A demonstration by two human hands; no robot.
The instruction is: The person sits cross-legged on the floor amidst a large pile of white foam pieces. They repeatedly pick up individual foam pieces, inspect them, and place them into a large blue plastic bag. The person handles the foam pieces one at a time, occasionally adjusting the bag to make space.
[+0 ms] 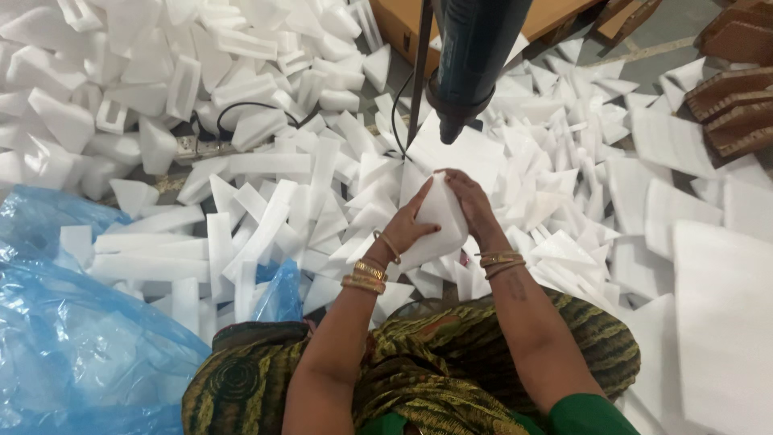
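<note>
Both of my hands hold one white foam piece (440,211) in front of me. My left hand (409,229) grips its left side, and my right hand (473,208) presses on its right edge. The piece sits just below the nozzle of a dark blue-green heat gun (471,56) that hangs upright above it. Gold bangles ring both wrists. A thin dark rod (419,76) stands beside the gun.
Loose white foam strips (266,209) and triangles cover the floor all round. Moulded foam corner blocks (185,80) pile up at the back left. A blue plastic bag (72,322) lies at my left. Brown corrugated pieces (737,109) and a cardboard box (403,20) sit behind.
</note>
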